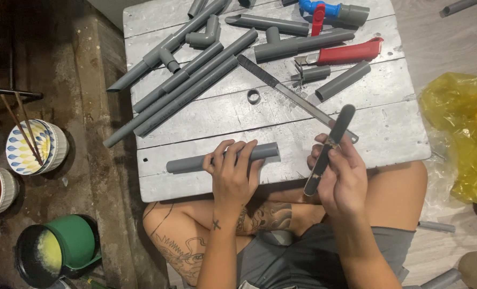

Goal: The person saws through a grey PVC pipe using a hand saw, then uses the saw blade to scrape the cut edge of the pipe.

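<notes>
My left hand (232, 170) presses down on a short grey plastic pipe (187, 162) that lies along the near edge of a grey wooden board (388, 134). My right hand (341, 174) holds a slim dark folding tool (330, 145) upright, just right of the pipe's end. A long flat metal file (286, 91) lies diagonally on the board beyond my hands, and a small grey ring (254, 96) sits near it.
Several long grey pipes (185, 88) and elbow fittings (206, 33) crowd the board's far left. A red-handled cutter (348, 53) and a blue valve (324, 9) lie far right. A yellow plastic bag (460, 128) is at right. Bowls with chopsticks (32, 147) and a green pot (61, 249) stand on the floor left.
</notes>
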